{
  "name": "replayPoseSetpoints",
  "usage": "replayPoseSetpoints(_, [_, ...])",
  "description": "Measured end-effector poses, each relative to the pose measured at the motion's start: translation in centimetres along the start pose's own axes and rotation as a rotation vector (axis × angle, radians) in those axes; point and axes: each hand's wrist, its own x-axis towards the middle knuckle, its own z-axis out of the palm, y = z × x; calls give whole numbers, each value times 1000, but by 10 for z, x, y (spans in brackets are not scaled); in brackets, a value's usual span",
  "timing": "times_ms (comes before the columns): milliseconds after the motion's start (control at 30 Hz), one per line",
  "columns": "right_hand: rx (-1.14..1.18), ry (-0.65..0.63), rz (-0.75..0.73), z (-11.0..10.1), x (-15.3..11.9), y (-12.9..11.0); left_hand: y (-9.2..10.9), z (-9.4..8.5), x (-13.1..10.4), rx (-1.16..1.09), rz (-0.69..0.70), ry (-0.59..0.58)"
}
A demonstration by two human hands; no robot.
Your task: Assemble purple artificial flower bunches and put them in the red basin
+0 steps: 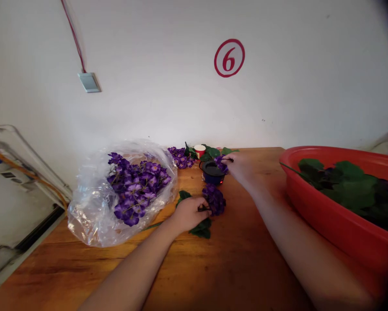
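Presently, left hand (190,212) grips a leafy stem (153,225) with purple flower head (214,199); right hand (238,165) pinches a purple blossom (220,164) by the dark pot (212,176), one o'clock. Judged unfinished: loose blossoms (138,183) remain bagged, ten o'clock; red basin (307,203), three o'clock, holds leafy pieces (352,185).

Your left forearm (138,270) and right forearm (287,229) reach forward; your left hand (189,214) is curled into a pinch, and your right hand (235,165), also pinching, extends farther out.
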Motion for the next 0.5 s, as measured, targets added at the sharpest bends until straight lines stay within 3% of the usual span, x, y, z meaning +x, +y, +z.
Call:
replayPoseSetpoints(233, [-68,-27,-23,12,0,8,-2,3,0,52,32,30])
replayPoseSetpoints(500, [45,19,64,1,1,7,-6,0,1,-73,17,-1])
